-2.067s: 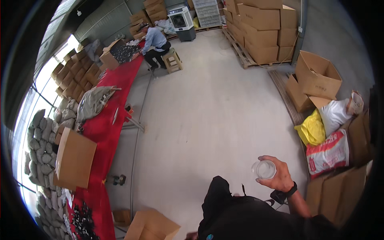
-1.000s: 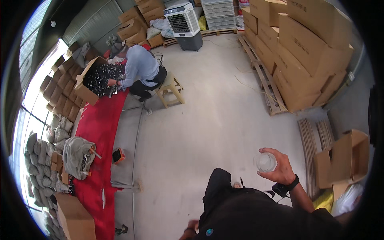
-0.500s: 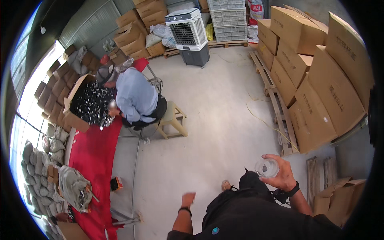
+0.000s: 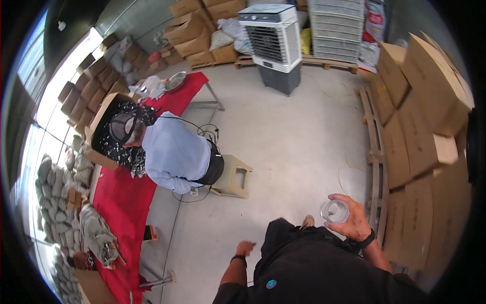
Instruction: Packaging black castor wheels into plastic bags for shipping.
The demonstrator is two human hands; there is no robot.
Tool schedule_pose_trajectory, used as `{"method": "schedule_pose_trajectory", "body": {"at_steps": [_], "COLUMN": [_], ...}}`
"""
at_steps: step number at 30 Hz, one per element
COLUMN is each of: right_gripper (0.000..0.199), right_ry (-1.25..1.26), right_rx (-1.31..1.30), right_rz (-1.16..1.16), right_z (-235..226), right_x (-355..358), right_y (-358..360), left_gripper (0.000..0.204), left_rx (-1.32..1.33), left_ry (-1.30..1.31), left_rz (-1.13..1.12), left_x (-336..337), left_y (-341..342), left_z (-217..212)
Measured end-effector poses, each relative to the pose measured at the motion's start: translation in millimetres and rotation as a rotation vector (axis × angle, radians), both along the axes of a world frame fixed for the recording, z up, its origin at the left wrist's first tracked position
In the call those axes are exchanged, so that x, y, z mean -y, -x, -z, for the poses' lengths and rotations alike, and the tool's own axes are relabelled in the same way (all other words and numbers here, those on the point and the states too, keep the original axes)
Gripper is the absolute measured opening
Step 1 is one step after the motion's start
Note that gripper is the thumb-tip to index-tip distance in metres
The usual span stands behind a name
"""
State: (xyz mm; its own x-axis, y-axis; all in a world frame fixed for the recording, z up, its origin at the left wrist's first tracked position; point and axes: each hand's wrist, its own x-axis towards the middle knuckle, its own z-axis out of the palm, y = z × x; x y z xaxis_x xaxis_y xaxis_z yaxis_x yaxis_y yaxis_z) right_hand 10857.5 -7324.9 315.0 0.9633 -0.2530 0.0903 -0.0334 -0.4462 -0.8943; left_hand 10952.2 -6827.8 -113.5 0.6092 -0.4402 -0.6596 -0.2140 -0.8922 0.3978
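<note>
My right hand (image 4: pixel 357 221) is closed around a clear round cup (image 4: pixel 334 211), held out in front of my body at the lower right. Its round rim faces up towards me; whether it is glass or plastic I cannot make out. My left hand (image 4: pixel 245 249) hangs low beside my dark clothing, above the floor. Its fingers are loosely curled, with nothing visible in them. Ahead on the left, a person in a light blue shirt (image 4: pixel 174 149) sits on a beige stool (image 4: pixel 234 177), leaning over a cardboard box (image 4: pixel 103 158) of small black and shiny pieces. That person's hands are hidden.
A long table with a red cloth (image 4: pixel 124 202) runs along the left, bearing a metal bowl (image 4: pixel 175 81) and a grey bag (image 4: pixel 96 233). An air cooler (image 4: pixel 273 45) stands ahead. Large cartons (image 4: pixel 435 76) and a wooden pallet (image 4: pixel 375 157) line the right. Cables lie on the floor.
My view has moved forward and turned, so the seated person and the pallet appear nearer. The person leans further over the box. The cup stays in my right hand; my left hand has swung slightly.
</note>
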Motion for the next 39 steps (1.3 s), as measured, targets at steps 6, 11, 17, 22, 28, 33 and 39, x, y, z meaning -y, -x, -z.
{"method": "schedule_pose_trajectory", "body": {"at_steps": [6, 11, 17, 22, 28, 33, 39], "right_gripper": [0.073, 0.074, 0.074, 0.076, 0.077, 0.076, 0.077], "right_ry": [0.097, 0.152, 0.128, 0.092, 0.043, 0.054, 0.155], "right_rx": [0.028, 0.024, 0.058, 0.011, 0.000, 0.099, 0.394], "right_rz": [-0.116, -0.119, -0.234, -0.178, -0.227, -0.429, -0.642], "right_z": [16.2, 27.6, -0.4, 13.0, 31.0, 2.2, -64.2], "right_x": [92.7, 124.5, 152.6, 198.7, 247.6, 259.5, 236.9], "right_y": [-241.7, -439.1, -662.7, -829.1, -1042.0, -1257.3, -1512.1], "left_gripper": [0.039, 0.040, 0.057, 0.052, 0.049, 0.058, 0.036], "left_rx": [-0.448, -0.394, -0.066, 0.088, 0.209, -0.196, -0.326], "left_ry": [0.108, 0.109, 0.082, 0.276, 0.368, -0.069, -0.141], "left_rz": [-0.644, -0.636, -0.256, -0.347, -0.582, -0.754, -0.090], "left_x": [44.4, 98.2, 184.9, 344.2, 380.7, 306.5, 317.2], "left_y": [-17.9, -200.0, -533.6, -855.6, -1065.5, -1062.4, -1080.8], "left_z": [-12.4, 4.8, 22.6, -83.2, -76.3, 3.5, 11.2]}}
